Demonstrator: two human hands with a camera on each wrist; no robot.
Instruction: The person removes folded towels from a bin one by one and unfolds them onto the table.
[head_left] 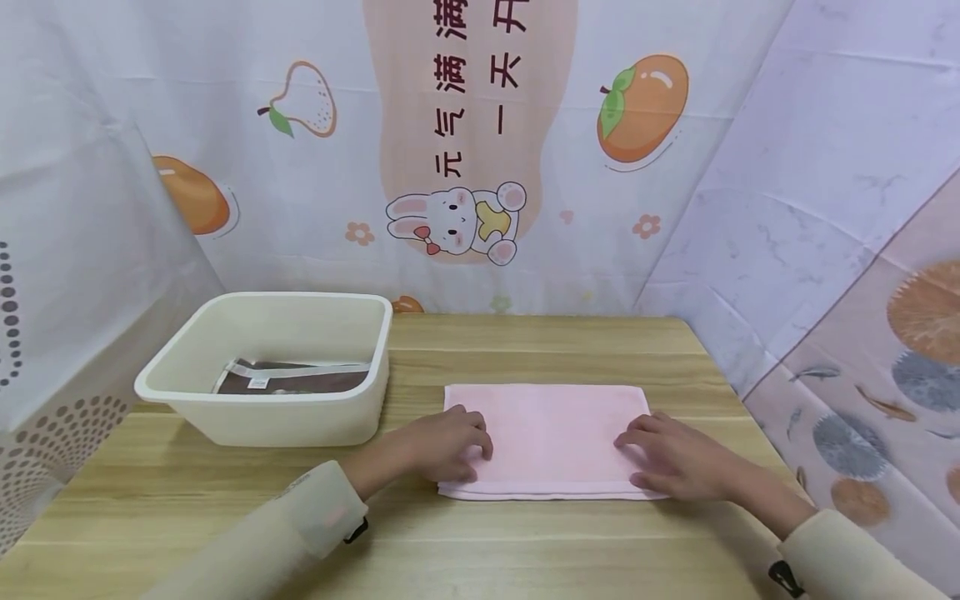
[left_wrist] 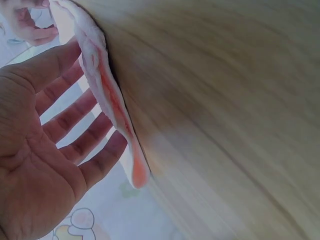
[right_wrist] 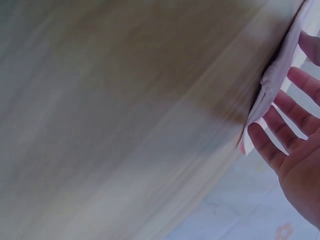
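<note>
A pink cloth [head_left: 555, 437], folded into a flat layered rectangle, lies on the wooden table. My left hand [head_left: 450, 446] rests on its left end, fingers spread and lightly bent. On the right end rests my right hand [head_left: 671, 458], its fingers reaching inward over the cloth. In the left wrist view the fingertips of the left hand [left_wrist: 45, 135] touch the layered side edge of the cloth [left_wrist: 107, 95]. The right wrist view has the right hand [right_wrist: 295, 130] with fingers apart, their tips against the cloth's other edge [right_wrist: 270, 82].
A white plastic basin [head_left: 300, 421] stands left of the cloth, close to my left forearm. Inside it lies a dark flat item [head_left: 307, 381] with a pale strip and a small white label. Printed curtains [head_left: 480, 283] hang behind and at both sides of the table [head_left: 540, 550].
</note>
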